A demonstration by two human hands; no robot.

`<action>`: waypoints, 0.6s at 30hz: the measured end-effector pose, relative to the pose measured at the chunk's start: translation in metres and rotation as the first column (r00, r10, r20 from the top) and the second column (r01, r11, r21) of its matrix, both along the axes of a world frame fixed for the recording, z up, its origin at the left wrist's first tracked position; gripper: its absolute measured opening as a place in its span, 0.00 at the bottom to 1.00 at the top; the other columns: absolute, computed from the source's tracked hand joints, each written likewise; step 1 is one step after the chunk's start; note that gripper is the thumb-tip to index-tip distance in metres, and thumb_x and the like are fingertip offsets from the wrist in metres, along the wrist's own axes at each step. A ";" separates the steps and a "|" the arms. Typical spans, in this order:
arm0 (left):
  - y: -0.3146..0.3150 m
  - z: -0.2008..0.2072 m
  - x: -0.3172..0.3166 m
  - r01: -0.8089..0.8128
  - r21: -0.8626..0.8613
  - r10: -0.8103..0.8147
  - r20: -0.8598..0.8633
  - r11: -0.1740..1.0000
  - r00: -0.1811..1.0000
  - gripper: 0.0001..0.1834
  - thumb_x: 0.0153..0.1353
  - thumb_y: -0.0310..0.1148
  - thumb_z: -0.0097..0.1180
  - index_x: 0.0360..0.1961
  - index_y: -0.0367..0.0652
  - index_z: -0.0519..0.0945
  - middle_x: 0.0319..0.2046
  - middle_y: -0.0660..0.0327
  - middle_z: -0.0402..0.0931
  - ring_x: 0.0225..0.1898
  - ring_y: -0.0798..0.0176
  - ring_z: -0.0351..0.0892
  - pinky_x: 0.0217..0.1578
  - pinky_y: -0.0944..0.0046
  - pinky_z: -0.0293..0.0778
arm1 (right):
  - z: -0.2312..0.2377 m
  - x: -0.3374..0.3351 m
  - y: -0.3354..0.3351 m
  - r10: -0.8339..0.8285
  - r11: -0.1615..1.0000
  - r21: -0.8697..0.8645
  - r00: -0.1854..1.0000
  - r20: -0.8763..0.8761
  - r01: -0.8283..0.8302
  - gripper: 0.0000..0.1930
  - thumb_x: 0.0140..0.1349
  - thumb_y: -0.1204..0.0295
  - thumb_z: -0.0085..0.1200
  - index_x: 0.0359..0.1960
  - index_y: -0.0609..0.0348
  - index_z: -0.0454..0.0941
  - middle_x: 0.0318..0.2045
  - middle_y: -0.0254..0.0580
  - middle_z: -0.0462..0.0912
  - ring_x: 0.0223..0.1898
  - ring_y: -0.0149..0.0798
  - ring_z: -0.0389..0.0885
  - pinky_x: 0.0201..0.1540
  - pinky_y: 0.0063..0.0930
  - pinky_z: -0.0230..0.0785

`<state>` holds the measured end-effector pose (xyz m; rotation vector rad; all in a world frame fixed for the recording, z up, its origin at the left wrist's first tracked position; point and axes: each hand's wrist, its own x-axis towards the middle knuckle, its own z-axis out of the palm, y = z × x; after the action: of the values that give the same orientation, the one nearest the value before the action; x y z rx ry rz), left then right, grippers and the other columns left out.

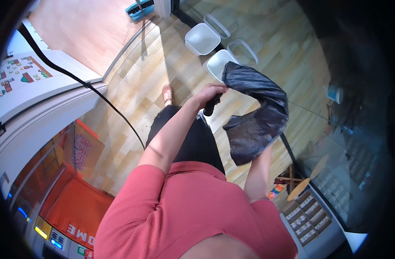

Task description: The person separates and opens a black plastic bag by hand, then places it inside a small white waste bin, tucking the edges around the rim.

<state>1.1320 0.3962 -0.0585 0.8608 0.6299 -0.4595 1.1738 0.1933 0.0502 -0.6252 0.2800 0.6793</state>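
My left hand (211, 93) is closed on a bunched part of a black plastic bag (271, 97). The bag hangs loosely in a curve to the right of that hand, its film creased and shiny. My right forearm (259, 172) rises into the bag's lower end; the bag hides the right hand, so its fingers do not show. Just beyond the bag, a white square bin (215, 64) stands on the floor, partly covered by the bag's top edge. A second white bin (202, 39) stands behind it.
Pale rim outlines (217, 26) show beside the bins, along a dark-framed glass wall (301, 56). A black cable (113, 108) crosses at left, near a white counter (46, 93). A blue dustpan (140, 11) lies far off. A compartmented rack (307, 218) stands at lower right.
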 end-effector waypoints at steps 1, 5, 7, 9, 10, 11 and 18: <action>-0.008 0.013 0.009 0.022 -0.015 -0.022 0.034 1.000 0.999 0.09 0.57 0.34 0.57 0.32 0.39 0.77 0.21 0.64 0.71 0.20 0.70 0.71 0.21 0.69 0.70 | -0.007 0.004 -0.013 0.051 0.998 -0.031 0.998 0.034 -0.050 0.17 0.68 0.65 0.42 0.53 0.59 0.74 0.48 0.45 0.79 0.49 0.42 0.77 0.55 0.36 0.69; -0.007 0.032 0.020 0.081 -0.212 -0.043 0.177 0.974 0.983 0.09 0.57 0.36 0.57 0.33 0.42 0.79 0.24 0.65 0.76 0.21 0.71 0.74 0.21 0.71 0.70 | -0.012 0.007 -0.002 0.021 0.784 -0.620 1.000 -0.022 -0.030 0.21 0.70 0.62 0.31 0.50 0.60 0.74 0.46 0.46 0.79 0.45 0.41 0.79 0.52 0.34 0.72; -0.006 0.043 0.015 0.129 -0.340 -0.079 0.155 0.931 0.985 0.11 0.56 0.38 0.56 0.33 0.42 0.79 0.22 0.65 0.77 0.17 0.70 0.74 0.18 0.73 0.69 | -0.016 0.008 0.001 -0.091 0.820 -0.554 0.988 0.127 0.147 0.16 0.71 0.67 0.38 0.49 0.61 0.75 0.44 0.42 0.81 0.43 0.37 0.79 0.50 0.29 0.72; 0.005 0.040 0.004 0.090 -0.404 -0.052 0.105 0.911 0.993 0.12 0.56 0.39 0.56 0.34 0.42 0.79 0.22 0.64 0.77 0.16 0.70 0.73 0.17 0.73 0.69 | -0.022 0.013 0.006 -0.042 0.798 -0.576 0.970 0.240 0.177 0.13 0.70 0.69 0.41 0.49 0.61 0.75 0.44 0.40 0.81 0.42 0.34 0.79 0.49 0.26 0.71; 0.011 0.036 -0.004 0.053 -0.472 -0.030 0.055 0.880 0.998 0.13 0.56 0.40 0.55 0.34 0.41 0.79 0.23 0.64 0.77 0.16 0.70 0.73 0.17 0.73 0.69 | -0.028 0.015 0.005 0.012 0.755 -0.634 0.963 0.269 0.167 0.11 0.69 0.70 0.45 0.47 0.61 0.76 0.43 0.38 0.81 0.41 0.31 0.79 0.48 0.24 0.71; 0.016 0.034 -0.012 -0.016 -0.494 0.036 0.031 0.869 0.999 0.14 0.57 0.42 0.54 0.34 0.40 0.80 0.23 0.62 0.78 0.16 0.70 0.72 0.18 0.74 0.69 | -0.032 0.016 0.002 0.068 0.708 -0.688 0.953 0.294 0.161 0.09 0.68 0.72 0.48 0.45 0.60 0.77 0.42 0.36 0.82 0.40 0.28 0.78 0.46 0.22 0.70; 0.072 0.036 -0.038 -0.334 -0.258 0.350 0.016 0.907 0.937 0.16 0.51 0.36 0.65 0.38 0.39 0.78 0.23 0.63 0.74 0.16 0.71 0.67 0.18 0.70 0.65 | -0.026 0.032 -0.038 -0.150 0.643 -0.697 0.945 0.292 0.317 0.07 0.66 0.71 0.51 0.37 0.59 0.80 0.36 0.35 0.83 0.34 0.27 0.78 0.40 0.22 0.71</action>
<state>1.0939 0.4679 -0.0222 0.5053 0.6342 -0.1865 1.2055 0.1556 0.0247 -1.4152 0.4379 0.2061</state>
